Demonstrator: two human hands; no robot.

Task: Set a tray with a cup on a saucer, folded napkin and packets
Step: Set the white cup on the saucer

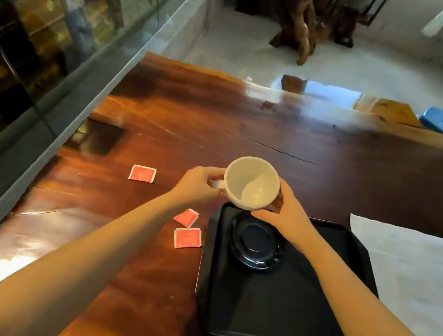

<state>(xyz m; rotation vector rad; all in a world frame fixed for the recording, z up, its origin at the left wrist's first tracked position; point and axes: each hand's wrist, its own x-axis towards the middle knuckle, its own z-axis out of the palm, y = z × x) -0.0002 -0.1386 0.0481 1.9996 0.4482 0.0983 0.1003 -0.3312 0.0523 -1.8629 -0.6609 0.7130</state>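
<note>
Two hands gripping one cup [251,183]
Left hand [197,182] is pinching the handle, right hand [285,213] is cupping the side (saucer [255,243] below, on the tray [278,311]).

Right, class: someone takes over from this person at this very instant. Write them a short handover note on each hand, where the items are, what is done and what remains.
Left hand: holds the white cup at its handle.
Right hand: steadies the cup's other side.
The cup is empty, upright, above the far edge of the black tray.
Done: the dark saucer sits on the tray.
Left: set the cup on the saucer; fold the white napkin, lying flat right of the tray; move the three red packets from the wooden table onto the tray.
</note>
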